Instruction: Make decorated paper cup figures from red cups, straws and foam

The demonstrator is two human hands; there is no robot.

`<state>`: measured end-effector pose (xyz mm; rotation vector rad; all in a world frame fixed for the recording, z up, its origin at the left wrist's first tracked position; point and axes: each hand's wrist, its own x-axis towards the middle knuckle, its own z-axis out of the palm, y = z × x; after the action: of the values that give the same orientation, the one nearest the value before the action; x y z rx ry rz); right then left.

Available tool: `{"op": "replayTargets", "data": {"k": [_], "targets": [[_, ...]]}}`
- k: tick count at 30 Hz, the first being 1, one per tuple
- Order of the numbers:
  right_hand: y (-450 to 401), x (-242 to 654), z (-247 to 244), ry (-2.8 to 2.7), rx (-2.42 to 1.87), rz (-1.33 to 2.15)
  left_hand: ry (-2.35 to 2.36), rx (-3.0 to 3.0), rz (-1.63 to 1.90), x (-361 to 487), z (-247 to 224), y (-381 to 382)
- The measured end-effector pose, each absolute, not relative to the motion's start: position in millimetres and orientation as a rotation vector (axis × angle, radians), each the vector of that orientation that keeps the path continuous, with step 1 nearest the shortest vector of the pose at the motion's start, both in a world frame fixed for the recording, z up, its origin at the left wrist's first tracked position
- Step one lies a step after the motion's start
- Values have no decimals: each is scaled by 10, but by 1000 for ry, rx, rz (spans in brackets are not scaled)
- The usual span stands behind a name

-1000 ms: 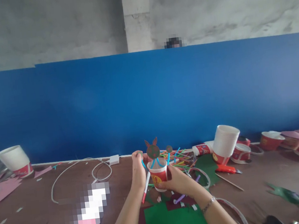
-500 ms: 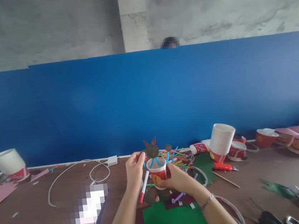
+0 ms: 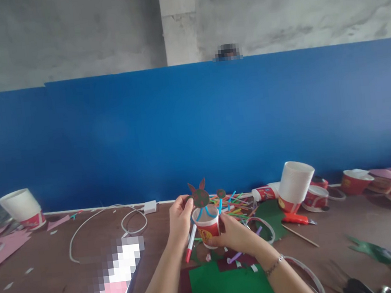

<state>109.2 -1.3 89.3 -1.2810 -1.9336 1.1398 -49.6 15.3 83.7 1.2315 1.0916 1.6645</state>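
Paper cup (image 3: 207, 227) upright in right hand (image 3: 231, 232): grip wrapped around its right side; desk (image 3: 56, 284) contact unclear. Eared paper cutout (image 3: 200, 198) above it on blue straws (image 3: 207, 211). Left hand (image 3: 181, 218) at cutout's left edge; cannot tell if pinching. Step: probably adjusting attachments. Next calls for steady cup, light fingertips. Marker (image 3: 191, 244) left of grip; coloured straws (image 3: 240, 213) beyond; green sheet (image 3: 233, 288) nearer.

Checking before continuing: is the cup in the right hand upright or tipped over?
Upright: the cup has its mouth on top, base below, in the right hand.
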Motion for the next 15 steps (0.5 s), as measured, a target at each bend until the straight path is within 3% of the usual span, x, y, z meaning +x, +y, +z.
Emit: {"op": "replayTargets", "data": {"k": [8, 11, 15], "targets": [[117, 1013, 637, -1737, -1181, 1283, 1495, 1619, 1818, -601, 698, 278], [339, 871, 469, -1695, -1186, 1255, 1649, 1425, 1986, -651, 718, 274], [741, 474, 342, -1716, -1175, 1173, 1522, 1193, 2284, -764, 892, 162]]}}
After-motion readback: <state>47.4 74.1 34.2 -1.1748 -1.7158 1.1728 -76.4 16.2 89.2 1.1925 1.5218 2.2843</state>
